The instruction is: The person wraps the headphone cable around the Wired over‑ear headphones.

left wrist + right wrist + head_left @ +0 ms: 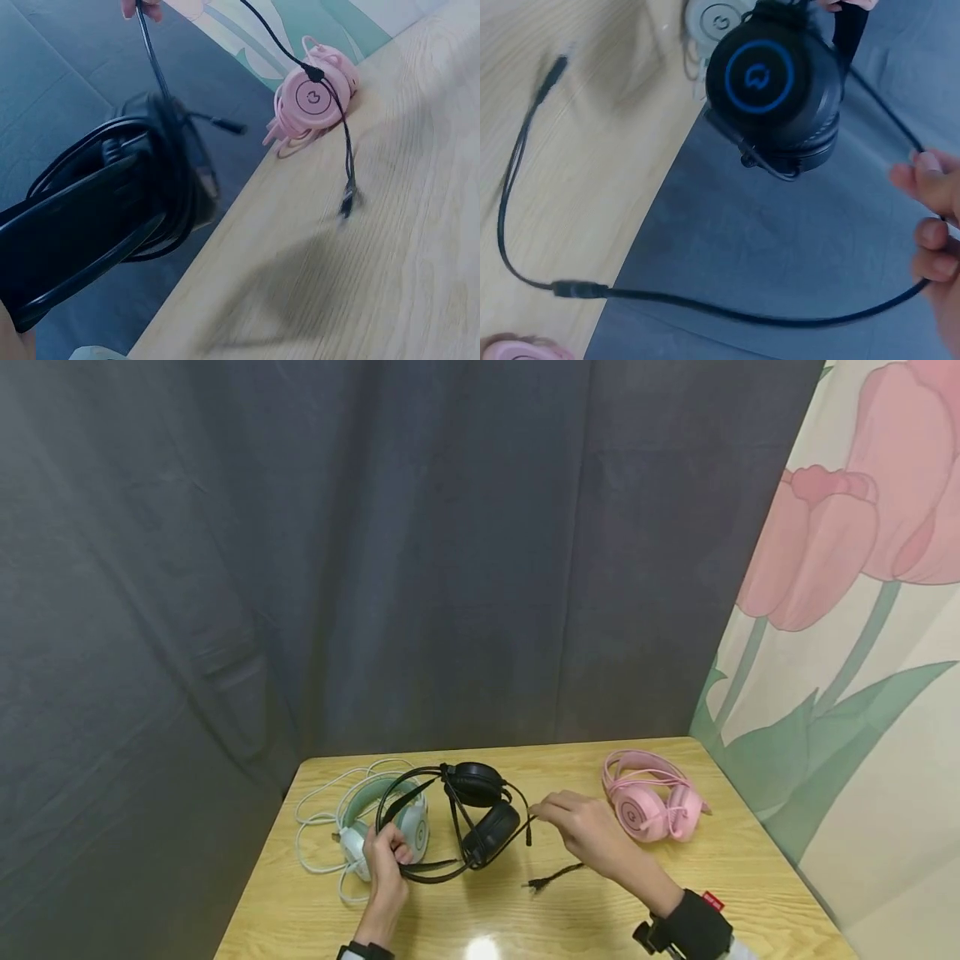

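Observation:
Black headphones (491,831) are held above the table by their headband, which my left hand (387,860) grips at the left. Cable is wrapped around them, as the left wrist view shows at the earcups (161,172). My right hand (588,831) pinches the black cable (889,112) to the right of the headphones; in the right wrist view the fingers (930,180) curl round it. From this hand the cable runs down past a splitter (579,289) to its plug ends (538,884), low over the table. A small microphone (528,835) hangs beside the earcups.
White and green headphones (352,843) with a loose white cable lie at the left of the wooden table (450,935), partly behind my left hand. Pink headphones (643,806) with bundled cable lie at the back right. A dark curtain (465,568) hangs behind the table.

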Tool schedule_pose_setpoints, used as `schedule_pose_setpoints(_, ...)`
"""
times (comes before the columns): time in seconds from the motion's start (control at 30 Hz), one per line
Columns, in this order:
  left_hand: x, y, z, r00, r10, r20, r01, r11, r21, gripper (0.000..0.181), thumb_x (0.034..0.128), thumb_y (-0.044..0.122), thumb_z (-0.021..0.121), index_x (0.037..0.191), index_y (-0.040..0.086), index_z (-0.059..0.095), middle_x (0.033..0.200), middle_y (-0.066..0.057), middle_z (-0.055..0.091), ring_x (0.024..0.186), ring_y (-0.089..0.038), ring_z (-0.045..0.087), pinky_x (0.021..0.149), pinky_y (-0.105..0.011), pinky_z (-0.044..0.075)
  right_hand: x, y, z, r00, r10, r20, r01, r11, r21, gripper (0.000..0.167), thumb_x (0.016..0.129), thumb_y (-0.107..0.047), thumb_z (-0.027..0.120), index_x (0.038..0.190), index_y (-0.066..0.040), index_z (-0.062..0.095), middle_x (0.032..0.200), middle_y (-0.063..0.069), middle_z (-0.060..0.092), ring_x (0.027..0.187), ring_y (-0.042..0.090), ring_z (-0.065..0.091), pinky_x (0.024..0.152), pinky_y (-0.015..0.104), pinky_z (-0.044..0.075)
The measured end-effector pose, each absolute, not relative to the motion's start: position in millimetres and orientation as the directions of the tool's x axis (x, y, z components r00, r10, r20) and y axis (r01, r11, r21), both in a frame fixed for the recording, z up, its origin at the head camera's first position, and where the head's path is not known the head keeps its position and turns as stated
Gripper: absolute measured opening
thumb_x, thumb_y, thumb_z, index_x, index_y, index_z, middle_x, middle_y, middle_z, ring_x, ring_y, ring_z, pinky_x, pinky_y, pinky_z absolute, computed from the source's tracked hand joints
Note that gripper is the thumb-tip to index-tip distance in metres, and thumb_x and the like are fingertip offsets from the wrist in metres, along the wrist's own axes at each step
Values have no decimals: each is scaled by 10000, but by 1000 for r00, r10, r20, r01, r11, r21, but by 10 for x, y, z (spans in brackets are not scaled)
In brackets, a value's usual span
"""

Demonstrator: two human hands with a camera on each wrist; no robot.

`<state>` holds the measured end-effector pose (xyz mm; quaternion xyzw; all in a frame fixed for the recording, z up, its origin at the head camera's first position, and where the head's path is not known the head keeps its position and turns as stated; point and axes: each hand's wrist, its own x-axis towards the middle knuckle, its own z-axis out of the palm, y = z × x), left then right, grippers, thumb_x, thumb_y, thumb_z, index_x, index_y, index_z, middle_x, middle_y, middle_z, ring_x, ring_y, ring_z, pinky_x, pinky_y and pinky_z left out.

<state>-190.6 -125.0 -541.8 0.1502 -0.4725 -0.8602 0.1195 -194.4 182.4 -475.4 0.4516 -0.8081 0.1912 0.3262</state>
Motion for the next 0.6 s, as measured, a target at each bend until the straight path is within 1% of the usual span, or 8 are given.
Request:
schedule_pose_setpoints(0.03, -1907, -1244, -5422, -934, -325, -148, 47, -523, 851, 167, 790, -60, 396, 815, 102, 360, 573, 55, 309, 458, -48, 285, 442, -177, 254, -1952, 1822, -4763, -368, -593, 716, -848, 530, 4, 226, 962, -9, 520, 978, -99, 727, 856, -38, 666, 743, 96, 651, 607, 233, 543)
schedule_pose_setpoints(0.1, -1903, -1230, -5429, -947, -282, -151, 16, -513, 858, 163, 780, -58, 393, 801, 101, 366, 564, 57, 308, 451, -49, 287, 440, -177, 251, -1969, 1818, -4780, -344, -570, 746, -838, 545, 30, 225, 1024, -172, 513, 947, -116, 717, 796, -57, 634, 649, 59, 599, 543, 191, 500)
schedule_pose_setpoints(0.17, -1897, -1209, -5432, -960, -237, -147, -9, -498, 867, 168, 776, -63, 387, 792, 102, 365, 558, 57, 302, 445, -48, 280, 432, -173, 247, -1974, 1823, -4787, -326, -543, 774, -827, 561, 45, 258, 999, -314, 549, 907, -128, 702, 746, -70, 604, 578, 28, 536, 496, 153, 443)
schedule_pose_setpoints(0.3, -1900, -1175, -5435, -976, -169, -140, -56, -427, 902, 166, 776, -61, 397, 799, 101, 372, 582, 48, 316, 453, -45, 274, 424, -164, 241, -1990, 1850, -4771, -300, -506, 809, -817, 574, 56, 299, 888, -428, 669, 783, -148, 666, 663, -88, 557, 498, -3, 442, 448, 108, 342)
schedule_pose_setpoints(0.37, -1902, -1158, -5443, -981, -141, -134, -71, -383, 921, 155, 786, -53, 402, 818, 95, 373, 600, 42, 328, 462, -47, 279, 421, -160, 246, -1992, 1865, -4759, -301, -504, 809, -816, 576, 55, 314, 839, -449, 708, 743, -155, 656, 645, -89, 554, 486, -4, 431, 444, 104, 324)
schedule_pose_setpoints(0.47, -1900, -1126, -5468, -986, -108, -128, -84, -341, 936, 147, 781, -46, 411, 835, 87, 377, 603, 43, 327, 465, -52, 280, 419, -165, 245, -1989, 1877, -4756, -299, -522, 799, -814, 576, 72, 290, 844, -424, 721, 732, -161, 671, 644, -90, 567, 494, 7, 446, 450, 119, 345)
schedule_pose_setpoints(0.53, -1893, -1109, -5478, -988, -90, -122, -86, -327, 941, 138, 784, -41, 417, 841, 80, 383, 599, 42, 329, 465, -58, 282, 417, -170, 247, -1982, 1880, -4761, -310, -536, 786, -820, 569, 65, 223, 866, -347, 716, 772, -146, 701, 687, -79, 610, 543, 35, 499, 482, 142, 399)
schedule_pose_setpoints(0.6, -1888, -1096, -5484, -990, -79, -117, -86, -317, 944, 132, 785, -39, 421, 835, 78, 386, 594, 40, 333, 464, -64, 283, 417, -177, 246, -1983, 1883, -4767, -319, -548, 773, -829, 557, 53, 130, 909, -210, 673, 821, -127, 720, 741, -70, 643, 603, 64, 528, 520, 166, 434)
